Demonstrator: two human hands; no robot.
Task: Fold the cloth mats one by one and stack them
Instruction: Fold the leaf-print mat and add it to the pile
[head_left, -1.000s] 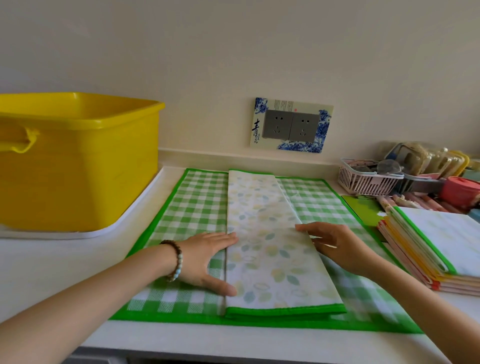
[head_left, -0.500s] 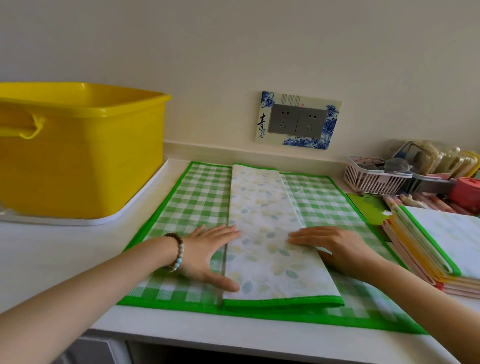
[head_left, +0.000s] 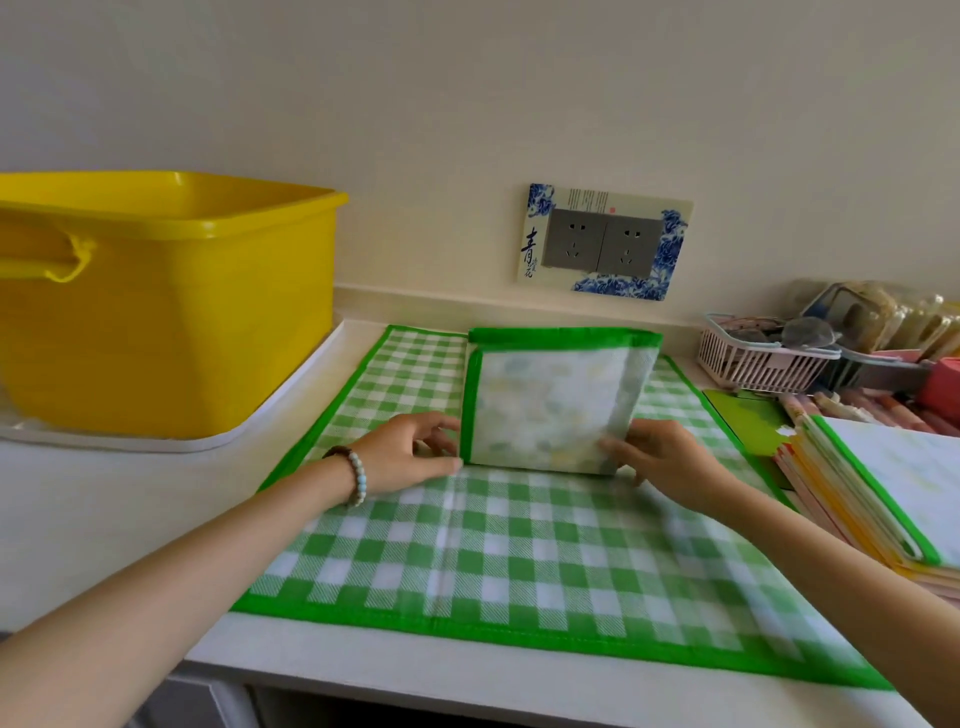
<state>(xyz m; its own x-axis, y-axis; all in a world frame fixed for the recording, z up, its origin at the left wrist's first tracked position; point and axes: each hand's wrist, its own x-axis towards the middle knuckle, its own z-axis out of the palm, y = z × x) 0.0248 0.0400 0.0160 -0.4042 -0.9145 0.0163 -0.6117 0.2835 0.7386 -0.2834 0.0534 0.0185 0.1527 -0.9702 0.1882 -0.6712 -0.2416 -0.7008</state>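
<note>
Raised since a moment ago, the leaf-print mat (head_left: 545, 410) stands half-folded on the checked mat (head_left: 519, 561), left hand (head_left: 410, 452) and right hand (head_left: 662, 462) pinching its near corners (fold unfinished); the stack (head_left: 883, 493) beside awaits both.

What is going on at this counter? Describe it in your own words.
A person is folding a leaf-print mat on top of a green checked mat. The left hand and right hand each pinch a near corner of it. A stack of folded mats sits to the right.
</note>
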